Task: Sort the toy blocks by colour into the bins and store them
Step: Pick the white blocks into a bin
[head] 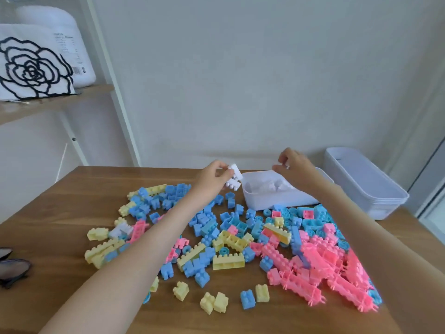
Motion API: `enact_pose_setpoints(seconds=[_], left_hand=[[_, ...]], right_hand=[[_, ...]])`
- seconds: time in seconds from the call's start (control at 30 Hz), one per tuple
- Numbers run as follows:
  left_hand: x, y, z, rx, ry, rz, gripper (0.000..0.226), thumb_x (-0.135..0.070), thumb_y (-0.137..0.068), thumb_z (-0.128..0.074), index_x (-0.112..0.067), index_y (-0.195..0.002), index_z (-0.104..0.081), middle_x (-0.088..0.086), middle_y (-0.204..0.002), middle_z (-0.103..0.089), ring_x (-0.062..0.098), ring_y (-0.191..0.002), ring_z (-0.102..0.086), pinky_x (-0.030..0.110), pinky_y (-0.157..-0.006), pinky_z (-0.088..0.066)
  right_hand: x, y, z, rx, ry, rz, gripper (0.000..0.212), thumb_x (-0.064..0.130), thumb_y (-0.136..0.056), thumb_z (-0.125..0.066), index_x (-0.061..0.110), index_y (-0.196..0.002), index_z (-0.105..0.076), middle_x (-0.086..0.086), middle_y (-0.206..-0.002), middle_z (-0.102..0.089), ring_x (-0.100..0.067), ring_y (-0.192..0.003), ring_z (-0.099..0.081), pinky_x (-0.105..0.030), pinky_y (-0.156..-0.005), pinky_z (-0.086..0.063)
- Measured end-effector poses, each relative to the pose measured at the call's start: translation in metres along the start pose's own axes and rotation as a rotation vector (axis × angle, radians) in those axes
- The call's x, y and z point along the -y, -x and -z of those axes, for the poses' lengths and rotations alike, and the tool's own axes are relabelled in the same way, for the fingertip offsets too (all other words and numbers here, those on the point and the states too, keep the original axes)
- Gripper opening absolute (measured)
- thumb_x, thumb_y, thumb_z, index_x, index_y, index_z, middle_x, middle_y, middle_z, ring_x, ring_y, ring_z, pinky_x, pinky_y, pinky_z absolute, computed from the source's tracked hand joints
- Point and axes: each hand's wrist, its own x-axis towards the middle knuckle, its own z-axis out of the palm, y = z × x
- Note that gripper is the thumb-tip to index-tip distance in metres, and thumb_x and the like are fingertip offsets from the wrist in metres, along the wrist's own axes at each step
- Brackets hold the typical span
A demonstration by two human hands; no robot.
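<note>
I am seeing the left hand (pixel 212 178) pinching white blocks (pixel 234 179) in its fingers just left of the white bin (pixel 277 201); the right hand (pixel 295 168) is hanging over it, and I cannot tell its grip.

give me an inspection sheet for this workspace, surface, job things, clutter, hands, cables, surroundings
surface: wooden table, blocks spread over its middle and right.
job's things: blue blocks, yellow blocks and pink blocks loose and mixed; white bin at the far side holds white pieces; stack of white bins to its right.
clutter: dark items at the left edge, kind unclear.
hands: left hand grips joined white blocks beside the bin; right hand above the bin, seems to pinch a small white bit.
cables: nothing seen.
surroundings: shelf with a flower-print cushion at left; plain wall behind.
</note>
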Motion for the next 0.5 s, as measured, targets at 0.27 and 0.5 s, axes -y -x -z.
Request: enact_pose_setpoints(seconds=[0.27, 0.5], left_hand=[[-0.038, -0.029, -0.053, 0.127, -0.089, -0.078, 0.014, -0.031, -0.094, -0.056, -0.025, -0.106, -0.053, -0.001, -0.09, -0.067, 0.02, -0.083, -0.065, 0.029, -0.066, -0.045], [-0.027, -0.044, -0.09, 0.412, -0.417, -0.075, 0.048, -0.034, -0.093, -0.057, -0.017, -0.133, -0.038, 0.002, -0.121, -0.055, 0.016, -0.099, -0.054, 0.029, -0.081, -0.045]], right_hand=[[-0.06, 0.005, 0.006, 0.183, 0.082, -0.093, 0.035, 0.029, -0.091, -0.056, 0.006, -0.116, -0.048, -0.01, -0.113, -0.054, -0.026, -0.104, -0.051, -0.032, -0.085, -0.038], [-0.05, 0.011, 0.0, 0.386, 0.066, 0.047, 0.04, 0.04, -0.095, -0.045, 0.027, -0.133, -0.046, 0.002, -0.118, -0.052, -0.015, -0.111, -0.047, -0.033, -0.098, -0.037]])
